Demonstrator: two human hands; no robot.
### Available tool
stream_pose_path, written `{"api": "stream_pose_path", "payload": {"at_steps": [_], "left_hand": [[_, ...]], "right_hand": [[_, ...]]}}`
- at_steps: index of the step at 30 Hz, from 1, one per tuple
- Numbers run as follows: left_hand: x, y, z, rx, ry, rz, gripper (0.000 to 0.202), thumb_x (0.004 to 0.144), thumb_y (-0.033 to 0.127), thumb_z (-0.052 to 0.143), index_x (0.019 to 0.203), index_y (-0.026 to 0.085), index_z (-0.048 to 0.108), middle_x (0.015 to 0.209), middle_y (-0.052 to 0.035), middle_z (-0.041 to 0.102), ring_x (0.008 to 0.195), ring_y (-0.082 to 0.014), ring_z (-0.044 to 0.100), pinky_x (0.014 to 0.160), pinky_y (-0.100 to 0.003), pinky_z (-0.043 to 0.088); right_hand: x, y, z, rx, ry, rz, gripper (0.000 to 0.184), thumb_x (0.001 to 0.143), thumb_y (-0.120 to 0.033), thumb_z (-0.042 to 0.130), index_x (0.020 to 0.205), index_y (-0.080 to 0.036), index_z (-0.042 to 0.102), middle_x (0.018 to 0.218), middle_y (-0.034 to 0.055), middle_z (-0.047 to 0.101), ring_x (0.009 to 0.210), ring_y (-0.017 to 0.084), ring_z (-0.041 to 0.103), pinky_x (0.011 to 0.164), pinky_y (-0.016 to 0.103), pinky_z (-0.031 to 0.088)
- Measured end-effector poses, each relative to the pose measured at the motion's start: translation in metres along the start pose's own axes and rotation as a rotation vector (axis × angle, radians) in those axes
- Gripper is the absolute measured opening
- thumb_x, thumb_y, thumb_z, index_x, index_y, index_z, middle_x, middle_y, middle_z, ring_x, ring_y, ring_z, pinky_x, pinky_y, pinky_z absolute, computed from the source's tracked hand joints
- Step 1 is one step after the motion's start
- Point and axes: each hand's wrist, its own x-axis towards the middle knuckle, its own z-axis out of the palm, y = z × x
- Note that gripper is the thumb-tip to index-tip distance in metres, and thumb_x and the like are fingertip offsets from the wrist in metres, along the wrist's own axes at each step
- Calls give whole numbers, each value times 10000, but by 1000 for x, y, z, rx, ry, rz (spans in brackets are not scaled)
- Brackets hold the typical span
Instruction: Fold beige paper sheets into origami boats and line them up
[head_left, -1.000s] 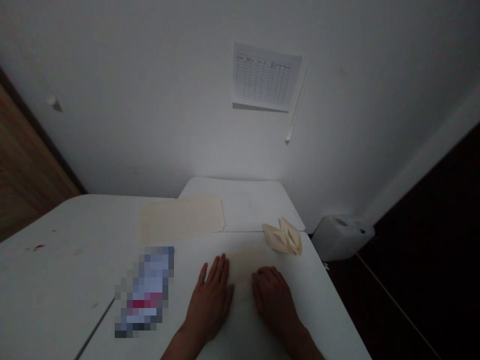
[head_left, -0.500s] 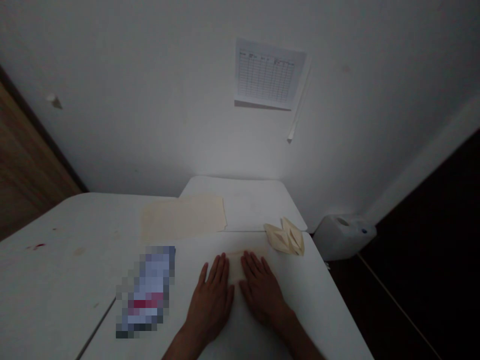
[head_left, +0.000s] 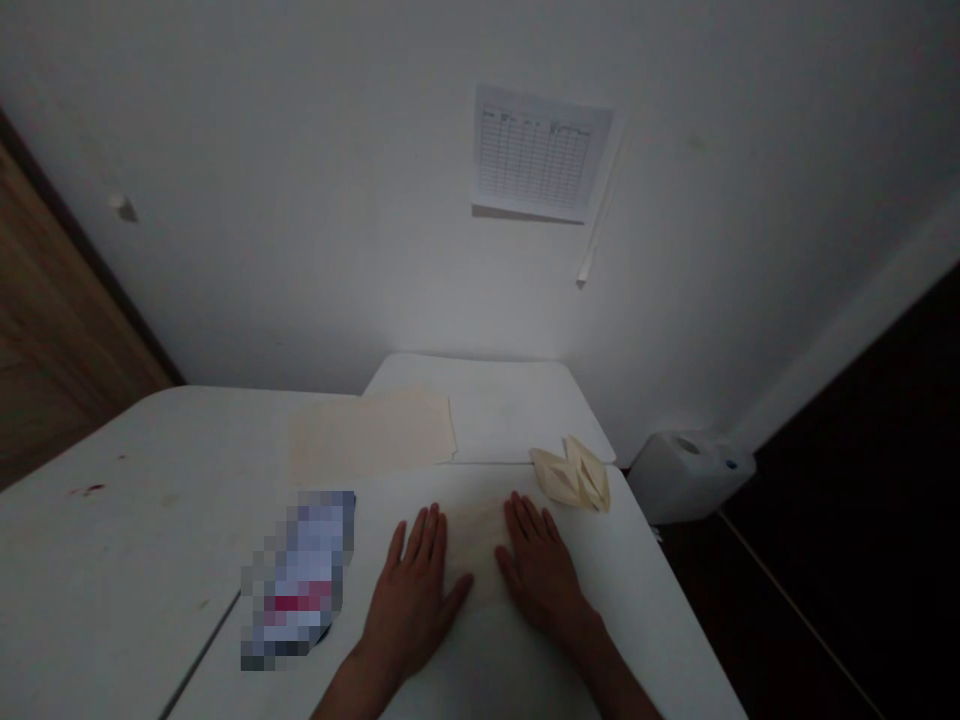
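My left hand lies flat with spread fingers on the left part of a pale cream paper sheet. My right hand rests the same way on the sheet's right part, and a gap between them shows the paper. Just beyond my right fingertips sits a folded cream paper shape with pointed flaps. Left of my left hand lies a pixelated, blurred packet, its details hidden. A larger flat cream paper sheet lies farther away on the white table.
A second white table section adjoins the far side. A white plastic jerrycan stands beyond the right table edge, above a dark floor. A printed grid sheet hangs on the wall. Small red marks dot the table's left side.
My hands first came closer together, then spread slightly apart again. My left hand has shifted a little left, and my right hand has shifted a little right. The view has shifted slightly.
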Motion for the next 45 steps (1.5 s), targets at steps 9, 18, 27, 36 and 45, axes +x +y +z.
{"api": "stream_pose_path", "payload": {"at_steps": [9,18,27,36,45], "left_hand": [[-14,-8,-21,-264,-70,267,544,905,437,526,1410,273,405,1493,-65,382,1337,-260,405,1054,-439,408],[-14,-6,-19,-211,-33,287,405,901,417,544,1269,250,557,1385,-91,524,1262,-284,493,981,-451,455],[-20,16,-14,-142,254,360,273,968,153,375,921,194,641,981,-42,711,937,-199,652,860,-375,482],[-25,20,-29,-250,172,373,213,891,230,522,1089,219,601,1075,-61,703,964,-213,659,869,-367,504],[-37,1,-22,-97,55,483,379,855,110,475,1194,233,592,1197,-10,676,1052,-200,648,894,-315,512]], "right_hand": [[0,3,-1,29,46,-38,563,969,-360,362,1470,-110,301,1538,117,231,1426,270,181,1148,493,188],[-47,16,-10,130,184,-145,334,869,-241,546,1199,-238,596,1367,74,523,1294,248,431,1080,477,351],[-68,-3,-6,61,381,-195,291,817,-122,600,1060,-277,637,1172,34,648,996,235,589,883,411,475],[-52,-1,13,254,425,-226,246,835,-65,585,965,-250,683,970,30,708,873,199,611,789,334,521],[-48,0,5,960,420,239,302,872,-366,566,1097,-192,666,1065,115,698,938,248,675,837,388,555]]}}
